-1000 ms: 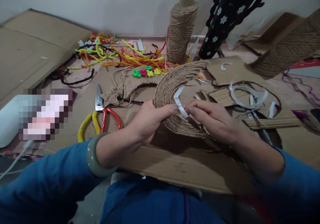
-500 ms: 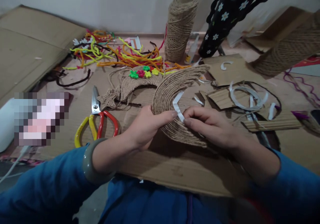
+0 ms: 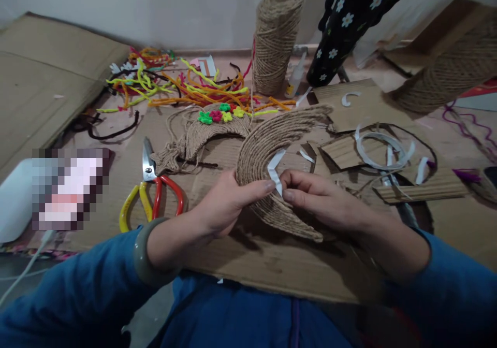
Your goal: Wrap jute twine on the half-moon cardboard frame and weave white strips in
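Head view: two hands [image 3: 223,205] [image 3: 322,203] grip one jute crescent [image 3: 256,154].

Plain white wall [image 3: 174,6] behind; flattened cardboard sheets [image 3: 42,89] covering floor.

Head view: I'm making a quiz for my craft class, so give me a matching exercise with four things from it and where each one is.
Things:
1. scissors
2. white strip
3. jute crescent
4. twine spool

Places:
A. upright by the wall
B. gripped at its edge by the left hand
C. lying left of the hands
D. pinched by the right hand

Pairs: 1-C, 2-D, 3-B, 4-A
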The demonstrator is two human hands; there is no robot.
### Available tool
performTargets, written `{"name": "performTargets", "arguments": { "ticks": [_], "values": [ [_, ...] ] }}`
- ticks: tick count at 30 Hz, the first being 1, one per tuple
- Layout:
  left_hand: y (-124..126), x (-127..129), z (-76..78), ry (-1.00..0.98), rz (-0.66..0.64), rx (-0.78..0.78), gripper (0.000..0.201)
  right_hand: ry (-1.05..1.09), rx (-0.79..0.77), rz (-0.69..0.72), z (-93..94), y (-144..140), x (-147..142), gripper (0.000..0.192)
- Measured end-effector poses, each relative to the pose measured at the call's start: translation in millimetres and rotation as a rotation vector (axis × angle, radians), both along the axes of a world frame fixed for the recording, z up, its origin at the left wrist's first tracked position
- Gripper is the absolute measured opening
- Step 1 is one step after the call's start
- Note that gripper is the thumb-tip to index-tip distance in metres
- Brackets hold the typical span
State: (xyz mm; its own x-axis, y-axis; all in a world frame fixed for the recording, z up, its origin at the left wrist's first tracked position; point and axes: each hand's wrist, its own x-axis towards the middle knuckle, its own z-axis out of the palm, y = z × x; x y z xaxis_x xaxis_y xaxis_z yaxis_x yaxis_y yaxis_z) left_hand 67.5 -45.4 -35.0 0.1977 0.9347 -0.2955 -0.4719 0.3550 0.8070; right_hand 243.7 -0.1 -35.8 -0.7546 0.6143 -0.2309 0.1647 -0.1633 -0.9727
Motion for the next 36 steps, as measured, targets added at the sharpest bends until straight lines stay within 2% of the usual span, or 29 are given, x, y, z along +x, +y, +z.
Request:
{"name": "performTargets", "arguments": {
  "ticks": [5, 11, 18, 23, 29, 36],
  "values": [
    [-1, 0, 0.4, 0.032, 0.010, 0.021, 0.020, 0.019, 0.004, -0.028, -4.6, -2, -4, 0.029],
    [-2, 2, 2.9, 0.055, 0.044, 0.021, 0.020, 0.022, -0.018, -0.095, -1.0, -4, -6, 0.038],
    [-1, 1, 2.1, 0.041, 0.077, 0.015, 0.018, -0.060, 0.063, -0.068, -1.4, 1, -3, 0.038],
    [1, 1, -0.7, 0.035, 0.059, 0.041, 0.023, -0.134, 0.211, -0.092, 2.4, 2, 1, 0.045],
    [1, 2, -2.3, 0.074, 0.056, 0.059, 0.021, -0.203, 0.496, -0.098, 7.6, 1, 2, 0.025],
    [-1, 3, -4.4, 0.096, -0.028, 0.012, 0.022, -0.236, 0.592, -0.111, 9.9, -2, 0, 0.024]
  ]
}}
